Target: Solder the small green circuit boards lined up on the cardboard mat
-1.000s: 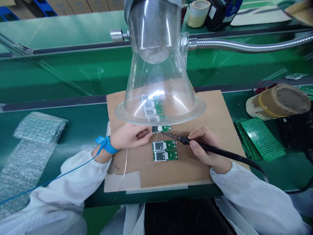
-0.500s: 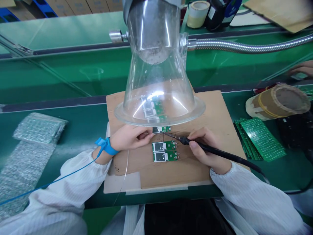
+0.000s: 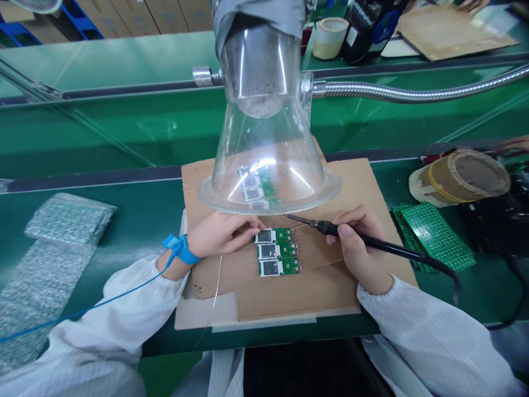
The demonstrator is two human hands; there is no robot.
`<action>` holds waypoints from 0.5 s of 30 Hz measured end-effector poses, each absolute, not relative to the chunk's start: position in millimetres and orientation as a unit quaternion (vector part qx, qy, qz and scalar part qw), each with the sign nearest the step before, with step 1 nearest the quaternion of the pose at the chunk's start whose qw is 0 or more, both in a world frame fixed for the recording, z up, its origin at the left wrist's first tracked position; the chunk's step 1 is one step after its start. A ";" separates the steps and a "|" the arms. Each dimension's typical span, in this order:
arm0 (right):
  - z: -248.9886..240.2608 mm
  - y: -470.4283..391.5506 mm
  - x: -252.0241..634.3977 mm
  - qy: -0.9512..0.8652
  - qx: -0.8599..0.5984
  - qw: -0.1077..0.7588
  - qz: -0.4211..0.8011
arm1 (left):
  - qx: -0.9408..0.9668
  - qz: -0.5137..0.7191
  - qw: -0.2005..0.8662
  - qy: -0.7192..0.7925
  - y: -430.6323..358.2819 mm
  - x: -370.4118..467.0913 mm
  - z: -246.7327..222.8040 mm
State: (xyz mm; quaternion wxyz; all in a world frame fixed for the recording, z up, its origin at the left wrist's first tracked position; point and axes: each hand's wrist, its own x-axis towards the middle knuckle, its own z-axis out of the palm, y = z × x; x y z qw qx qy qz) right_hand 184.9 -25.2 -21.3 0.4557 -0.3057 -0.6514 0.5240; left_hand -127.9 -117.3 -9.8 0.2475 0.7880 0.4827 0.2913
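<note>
My right hand (image 3: 359,242) is wrapped round the black handle of a soldering iron (image 3: 328,227). The iron's tip points left, just above and apart from a column of three small green circuit boards with grey screens (image 3: 270,251). At the left edge of the top board, my left hand (image 3: 225,234) is closed, its fingertips against the board. A thin solder wire (image 3: 215,292) runs down from beneath this hand; its upper end is hidden by the fingers. Under the clear fume hood (image 3: 268,154), more boards (image 3: 254,187) show through the plastic. A cardboard sheet (image 3: 330,292) lies beneath everything.
Bubble-wrapped boards (image 3: 68,220) lie at the left. To the right are stacked green panels (image 3: 440,234) and a cardboard tube roll (image 3: 463,176). A metal hose (image 3: 392,91) runs from the hood. A blue wrist strap (image 3: 184,251) trails its cord leftward. Another person's hand (image 3: 514,144) shows at far right.
The top board has come down against the other two, with my left fingers at its edge. My right hand has drawn the soldering iron to the right and up, off the board.
</note>
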 end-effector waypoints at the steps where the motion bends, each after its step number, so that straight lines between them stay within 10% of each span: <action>1: -16.9 -23.4 182.5 -0.651 -0.314 0.450 0.524 | 0.785 0.296 0.242 0.488 -116.4 -127.9 -9.8; 15: -19.8 -16.4 166.1 -0.758 -0.332 0.344 0.444 | 0.771 0.299 0.112 0.552 -110.5 -126.3 -9.7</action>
